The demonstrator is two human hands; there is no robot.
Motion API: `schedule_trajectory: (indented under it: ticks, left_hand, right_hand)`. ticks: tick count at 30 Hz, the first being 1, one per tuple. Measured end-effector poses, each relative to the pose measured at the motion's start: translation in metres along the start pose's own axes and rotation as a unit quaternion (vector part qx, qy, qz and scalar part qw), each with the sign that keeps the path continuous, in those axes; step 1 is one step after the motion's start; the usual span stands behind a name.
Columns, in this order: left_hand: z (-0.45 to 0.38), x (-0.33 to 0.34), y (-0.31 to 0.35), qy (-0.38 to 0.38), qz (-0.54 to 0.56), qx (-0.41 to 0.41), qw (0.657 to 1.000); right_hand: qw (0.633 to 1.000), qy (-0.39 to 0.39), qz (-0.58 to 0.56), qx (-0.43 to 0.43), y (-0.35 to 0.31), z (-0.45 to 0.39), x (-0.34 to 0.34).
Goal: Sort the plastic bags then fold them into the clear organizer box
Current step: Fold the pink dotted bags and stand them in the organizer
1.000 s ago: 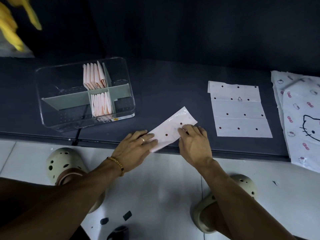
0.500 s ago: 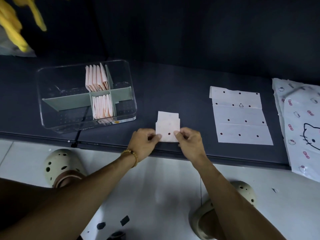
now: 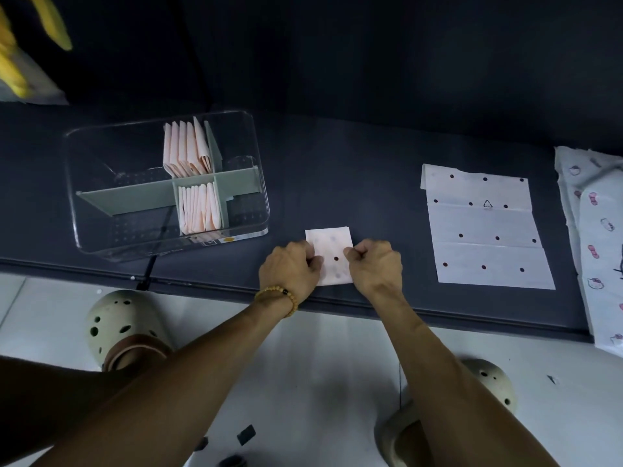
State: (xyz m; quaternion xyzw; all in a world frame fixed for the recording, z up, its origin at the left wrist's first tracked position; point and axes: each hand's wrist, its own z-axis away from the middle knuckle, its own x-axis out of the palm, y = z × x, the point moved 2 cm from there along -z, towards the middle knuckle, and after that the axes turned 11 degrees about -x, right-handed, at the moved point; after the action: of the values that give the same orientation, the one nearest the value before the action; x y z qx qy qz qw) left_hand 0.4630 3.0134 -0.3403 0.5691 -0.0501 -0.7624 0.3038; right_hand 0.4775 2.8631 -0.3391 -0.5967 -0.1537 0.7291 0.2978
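Both hands pinch one folded dotted bag at the table's near edge.

Left hand (image 3: 290, 267) and right hand (image 3: 375, 263): fingers curled, thumb and fingertips pinching the left and right edges of the folded bag (image 3: 332, 255), which lies flat on the dark table (image 3: 354, 183). Clear organizer box (image 3: 167, 183) stands to its left, with folded pink bags (image 3: 188, 148) upright in two middle compartments. Unfolded dotted bag (image 3: 485, 227) lies flat to the right, cartoon-print bags (image 3: 598, 237) beyond it.

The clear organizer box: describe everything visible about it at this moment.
The clear organizer box is a transparent, round-cornered plastic tub standing upright on the dark table, left of both hands and touched by neither. Grey-green dividers split it into compartments. Two middle compartments each hold a row of folded pinkish bags standing on edge; the rest look empty. A small label with a yellow spot sits on its front lower edge.
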Motion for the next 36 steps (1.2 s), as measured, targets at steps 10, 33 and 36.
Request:
schedule_trajectory:
  ticks: [10,33,36]
  left_hand:
    - [-0.009,-0.004,0.004,0.014,-0.162,0.287,0.944]
    - [0.01,0.032,0.016,-0.001,-0.131,0.366,0.921]
    - [-0.001,0.023,0.003,-0.005,-0.139,0.37,0.919]
  right_hand:
    - [0.988,0.073,0.09,-0.097,-0.004,0.005,-0.007]
    - [0.942,0.029,0.207,-0.262,0.043,0.054,0.024]
    - [0.943,0.034,0.207,-0.258,0.041,0.053,0.023]
